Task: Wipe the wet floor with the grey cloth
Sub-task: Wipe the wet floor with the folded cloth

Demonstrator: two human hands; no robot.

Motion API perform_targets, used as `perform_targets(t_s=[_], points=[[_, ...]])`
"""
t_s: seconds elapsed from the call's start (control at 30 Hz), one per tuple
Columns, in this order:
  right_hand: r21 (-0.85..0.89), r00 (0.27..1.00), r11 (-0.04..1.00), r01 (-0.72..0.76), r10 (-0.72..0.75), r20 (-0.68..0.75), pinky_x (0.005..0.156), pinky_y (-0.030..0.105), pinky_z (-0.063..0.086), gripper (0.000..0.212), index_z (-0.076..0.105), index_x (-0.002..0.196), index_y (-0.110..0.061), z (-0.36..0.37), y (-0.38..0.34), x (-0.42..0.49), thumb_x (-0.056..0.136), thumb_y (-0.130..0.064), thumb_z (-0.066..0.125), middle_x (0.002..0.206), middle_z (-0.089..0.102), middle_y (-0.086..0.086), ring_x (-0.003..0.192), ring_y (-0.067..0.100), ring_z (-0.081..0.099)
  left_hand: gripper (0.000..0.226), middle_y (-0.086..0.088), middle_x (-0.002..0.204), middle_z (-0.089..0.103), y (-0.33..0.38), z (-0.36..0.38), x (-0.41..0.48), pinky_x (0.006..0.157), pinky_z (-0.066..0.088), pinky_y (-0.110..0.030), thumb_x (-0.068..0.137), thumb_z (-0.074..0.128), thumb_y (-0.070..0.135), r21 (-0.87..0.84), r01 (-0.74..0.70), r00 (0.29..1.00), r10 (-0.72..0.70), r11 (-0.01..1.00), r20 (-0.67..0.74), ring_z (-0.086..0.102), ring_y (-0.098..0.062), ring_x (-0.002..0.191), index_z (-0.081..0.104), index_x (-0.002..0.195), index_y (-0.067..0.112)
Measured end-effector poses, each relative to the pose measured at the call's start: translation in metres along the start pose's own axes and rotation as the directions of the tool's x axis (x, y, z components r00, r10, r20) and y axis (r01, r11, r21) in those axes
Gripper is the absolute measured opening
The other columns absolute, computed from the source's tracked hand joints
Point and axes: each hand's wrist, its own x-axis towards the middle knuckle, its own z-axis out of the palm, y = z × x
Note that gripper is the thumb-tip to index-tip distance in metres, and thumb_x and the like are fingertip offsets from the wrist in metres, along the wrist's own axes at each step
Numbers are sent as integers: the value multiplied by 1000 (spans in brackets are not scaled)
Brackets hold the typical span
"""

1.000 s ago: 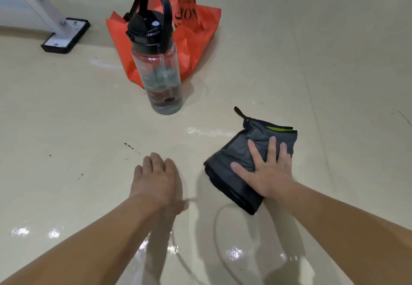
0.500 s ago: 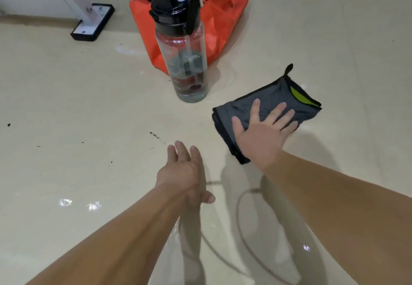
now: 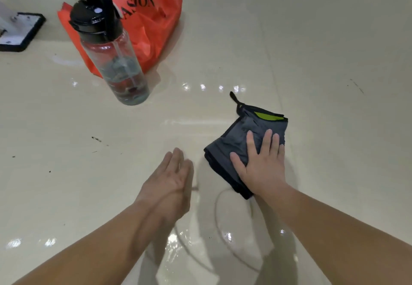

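- The right hand lies flat on the folded grey cloth, fingers spread wide, pressing rather than gripping
- The cloth rests on the wet floor, right of centre, well apart from the water bottle
- Its long axis runs diagonally from near-left to far-right; the loop corner points away from the person
- Glossy puddles lie nearer the person, between the forearms
- The left hand hovers just beside the cloth, fingers loosely together, holding nothing
- The right hand is likely the one to drag it back
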Motion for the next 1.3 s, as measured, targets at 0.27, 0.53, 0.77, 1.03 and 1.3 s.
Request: perform_targets(t_s=[0.27,0.53,0.77,1.03,1.3], points=[[104,974,969,-224,219,53,124,59,-3,83,-26,156,-26,37,13,-107,90,-73,-8,166,-16,28,153,46,-15,75,2,167,-29,38,29,-21,127,6,-29,105,44,29,-92,-105,983,118,990,144,-20,-15,155,-4,163,23],[140,999,990,-15,8,51,120,65,-12,82,-24,158,-28,46,-68,-147,94,-74,-1,161,-25,33,148,52,-26,60,-17,150,43,-37,23,-64,104,47,-35,88,19,28,-122,-110,981,88,986,-173,46,-32,135,55,131,5],[85,929,933,350,-357,100,118,66,-15,80,-33,153,-31,35,-190,-146,94,-73,1,155,-39,32,144,52,-34,59,-7,152,37,-123,35,-109,93,51,-29,81,40,29,-199,82,975,-120,977,-188,44,-19,132,49,138,16],[-23,671,674,739,-731,123,116,67,-17,82,-31,154,-29,38,-322,-165,96,-72,8,152,-44,32,140,53,-40,85,-1,172,1,-177,41,-186,116,30,-25,87,51,3,-342,534,803,-590,773,-82,13,-17,156,15,162,21],[268,444,436,859,-895,32,127,49,6,80,11,164,-21,24,-327,-165,97,-64,20,171,2,17,158,33,-1,71,-3,171,3,-179,51,-241,114,38,-31,94,46,7,-338,650,706,-705,681,-64,16,-20,155,21,160,22]])
